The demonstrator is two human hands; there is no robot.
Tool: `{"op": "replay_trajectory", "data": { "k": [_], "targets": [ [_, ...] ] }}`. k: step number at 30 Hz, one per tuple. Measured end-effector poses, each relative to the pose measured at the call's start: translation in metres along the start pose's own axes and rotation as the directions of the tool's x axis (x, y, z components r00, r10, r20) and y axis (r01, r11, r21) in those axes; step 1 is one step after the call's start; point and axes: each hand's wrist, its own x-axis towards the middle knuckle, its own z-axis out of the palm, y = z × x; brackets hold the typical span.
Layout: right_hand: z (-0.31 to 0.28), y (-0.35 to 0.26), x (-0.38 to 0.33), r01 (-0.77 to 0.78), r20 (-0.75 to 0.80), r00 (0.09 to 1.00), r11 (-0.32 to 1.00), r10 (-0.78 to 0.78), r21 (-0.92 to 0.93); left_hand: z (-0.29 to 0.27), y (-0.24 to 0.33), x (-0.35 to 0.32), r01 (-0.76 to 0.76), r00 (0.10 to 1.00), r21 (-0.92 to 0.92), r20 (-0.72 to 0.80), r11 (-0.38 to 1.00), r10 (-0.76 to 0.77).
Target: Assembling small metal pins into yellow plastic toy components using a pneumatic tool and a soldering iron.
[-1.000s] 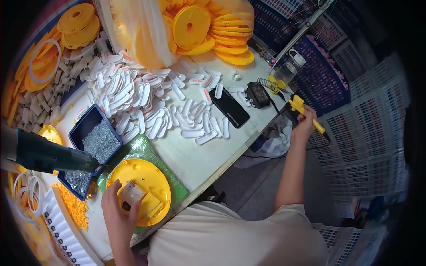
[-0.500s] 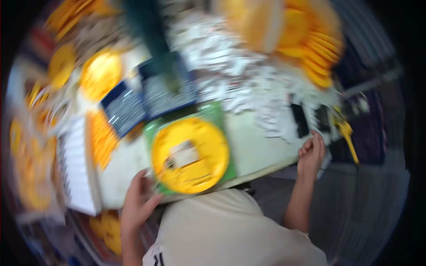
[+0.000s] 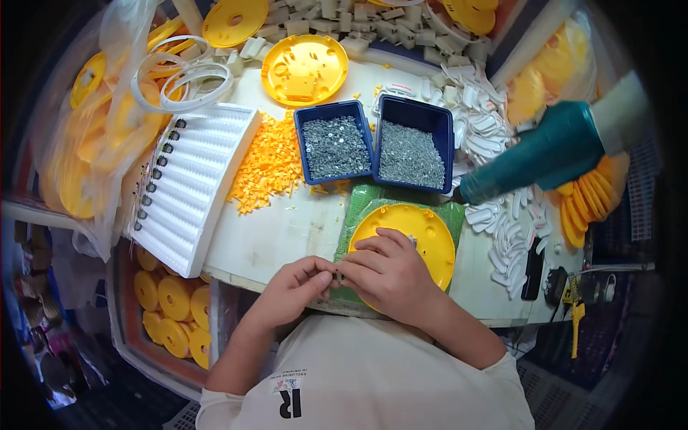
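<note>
Yellow disc sits mid-frame; left hand and right hand meet near its edge, likely for fine handwork, calling next for steadiness; whether fingers clamp anything, I cannot tell.

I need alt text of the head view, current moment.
A person's left hand and right hand are close together at a round yellow part on a green mat; behind it are two blue bins of small metal pieces.

Brightly lit white worktable
</note>
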Motion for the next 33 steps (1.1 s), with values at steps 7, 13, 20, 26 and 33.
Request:
{"op": "replay_trajectory", "data": {
  "k": [7, 13, 20, 26, 33],
  "targets": [
    [-0.006, 0.003, -0.012, -0.065, -0.069, 0.995, 0.986, 0.076, 0.15, -0.032, 0.05, 0.065, -0.086, 0.644, 0.992, -0.019, 0.097, 0.765],
    [0.023, 0.002, -0.025, -0.033, -0.253, 0.966, 0.993, 0.061, 0.113, -0.063, 0.04, 0.089, 0.008, 0.685, 1.0, -0.014, 0.011, 0.729],
    [0.035, 0.001, -0.026, -0.036, -0.248, 0.966, 0.985, 0.078, 0.168, -0.063, 0.049, 0.08, -0.026, 0.692, 0.999, 0.049, -0.044, 0.72],
    [0.022, 0.005, -0.021, -0.153, -0.252, 0.946, 0.967, 0.204, 0.205, -0.089, 0.039, 0.081, -0.114, 0.579, 0.975, -0.089, 0.188, 0.81],
    [-0.006, 0.006, -0.011, -0.258, -0.186, 0.935, 0.94, 0.301, 0.224, -0.073, 0.047, 0.08, -0.144, 0.581, 0.893, -0.272, 0.426, 0.767]
  ]
}}
